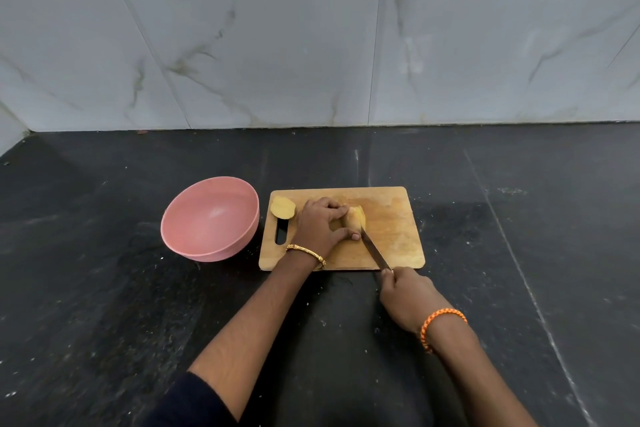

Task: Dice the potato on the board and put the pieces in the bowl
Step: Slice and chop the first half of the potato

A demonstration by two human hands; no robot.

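A wooden cutting board (394, 218) lies on the dark counter. My left hand (322, 224) presses a potato half (356, 217) down near the board's middle. My right hand (407, 296) grips the handle of a knife (375, 251) at the board's front edge, with the blade angled up to the right side of that potato piece. A second potato half (282, 207) lies cut face up at the board's far left corner, above the handle slot. The pink bowl (194, 236) stands just left of the board and holds nothing.
The black stone counter (519, 253) runs on all sides of the board. A white marble-tiled wall (311, 45) closes off the back. Small white specks lie scattered on the counter.
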